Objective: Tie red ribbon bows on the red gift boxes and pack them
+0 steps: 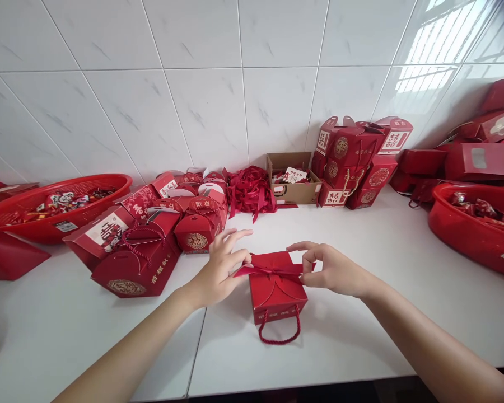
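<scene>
A small red gift box [277, 299] sits on the white table, with a dark red rope handle [279, 341] drooping over its front side. Across its top runs a red ribbon [275, 268], crossed or knotted at the middle. My left hand [224, 268] pinches one end of the ribbon between thumb and forefinger, its other fingers raised. On the opposite side, my right hand [330, 270] pinches the other end. The ribbon is stretched between both hands just over the lid. Whether the knot is tight I cannot tell.
Several packed red boxes [138, 263] stand at left, beside a red basket [121, 182] of sweets. Behind lie a ribbon pile [252, 190] and a cardboard box [296, 194] of cards. More boxes [361, 151] are stacked at back right, near another red basket [453, 229].
</scene>
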{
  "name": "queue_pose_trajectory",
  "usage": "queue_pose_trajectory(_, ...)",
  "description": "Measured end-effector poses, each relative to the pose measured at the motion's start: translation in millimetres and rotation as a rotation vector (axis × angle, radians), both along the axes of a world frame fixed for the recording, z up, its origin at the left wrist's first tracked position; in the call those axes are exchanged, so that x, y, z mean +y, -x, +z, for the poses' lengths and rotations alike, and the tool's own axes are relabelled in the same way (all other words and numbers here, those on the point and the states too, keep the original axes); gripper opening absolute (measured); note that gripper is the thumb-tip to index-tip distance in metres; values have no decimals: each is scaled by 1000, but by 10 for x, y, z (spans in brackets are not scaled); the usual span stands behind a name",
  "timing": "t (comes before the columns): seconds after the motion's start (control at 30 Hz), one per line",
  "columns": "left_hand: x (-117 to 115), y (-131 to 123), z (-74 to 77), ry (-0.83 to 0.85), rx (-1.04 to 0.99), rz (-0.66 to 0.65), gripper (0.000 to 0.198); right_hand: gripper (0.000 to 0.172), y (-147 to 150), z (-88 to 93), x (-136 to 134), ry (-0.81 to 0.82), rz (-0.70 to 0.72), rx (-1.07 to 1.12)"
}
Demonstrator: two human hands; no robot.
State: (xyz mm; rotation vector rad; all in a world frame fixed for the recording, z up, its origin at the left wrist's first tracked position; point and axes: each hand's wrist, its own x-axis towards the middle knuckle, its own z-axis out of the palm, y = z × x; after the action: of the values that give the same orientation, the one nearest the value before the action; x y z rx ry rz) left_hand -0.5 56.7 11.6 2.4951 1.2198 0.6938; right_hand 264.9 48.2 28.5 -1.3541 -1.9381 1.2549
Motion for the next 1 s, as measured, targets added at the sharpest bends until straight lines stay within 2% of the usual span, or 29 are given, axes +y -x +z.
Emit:
queue_pose_trajectory(0.1, -18, 0, -14, -180, 166, 88, 20, 18, 30, -7, 0, 47, 12, 35)
queue_pose_trajectory(0.2, -50, -28, -40, -184, 180, 212, 20, 17, 64, -30, -4, 39, 14, 37)
queue_pose_trajectory(0.3, -46, -44, -85, -133, 101, 278, 16, 17, 57, -17, -21, 30, 10, -5)
queue_pose_trajectory(0.37, -23, -43, -138, -69, -48, 239, 18, 16, 33, 41, -34, -8, 4, -109)
queue_pose_trajectory(0.47, -8, -42, -241, 36, -405, 171, 36, 25, 16, 183, -38, -159, -28, -244)
queue_pose_trajectory(0.5, -18, -43, -273, 57, -512, 179, 40, 28, 29, 229, -32, -213, -47, -247)
queue_pose_trajectory(0.57, -60, -45, -315, 101, -655, 202, 35, 27, 92, 292, -8, -303, -73, -211)
queue_pose_trajectory(0.7, -168, -46, -306, 242, -657, 99, 12, 15, 330, 284, 70, -419, 58, -195)
queue_pose_trajectory(0.77, -198, -45, -285, 222, -608, 117, 3, 13, 449, 249, 107, -452, 125, -271)
queue_pose_trajectory(0.83, -208, -37, -284, 171, -562, 168, 14, 13, 539, 220, 130, -475, 159, -364)
queue_pose_trajectory(0.9, -201, -19, -321, 169, -536, 162, 21, 14, 598, 208, 135, -481, 173, -439)
queue_pose_trajectory(1.0, -161, 28, -448, 302, -631, 4, 16, 16, 624, 240, 111, -526, 178, -549)
